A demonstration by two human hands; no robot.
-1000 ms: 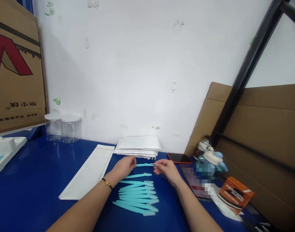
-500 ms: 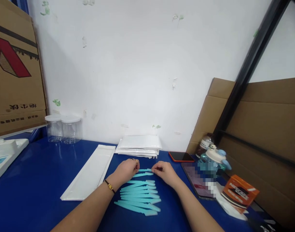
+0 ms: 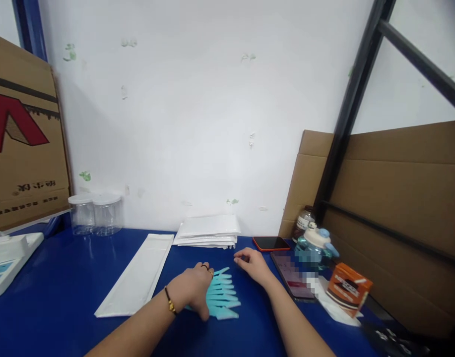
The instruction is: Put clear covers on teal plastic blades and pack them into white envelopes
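Observation:
Several turquoise eyebrow razors (image 3: 223, 291) lie side by side in a row on the blue table, their blade ends pointing right. My left hand (image 3: 195, 287) rests over their handle ends with thumb and fingers spread, the thumb at the near end of the row and the fingertips at the far end. It covers most of the handles. To the right of the row, my right hand (image 3: 254, 265) is apart from the razors. Its fingers are loosely curled, with a small gap at the thumb and nothing visible between them.
A white padded mailer (image 3: 136, 277) lies to the left, and a stack of white mailers (image 3: 208, 230) is by the wall. A phone (image 3: 271, 243), a tablet-like device (image 3: 292, 277), a bottle (image 3: 314, 248) and an orange box (image 3: 348, 290) stand right. Clear jars (image 3: 107, 215) are far left.
Both hands have let go of the far razor. My left hand has come nearer and spread over the handles; the razors lie closer together. My right hand has stayed at the right.

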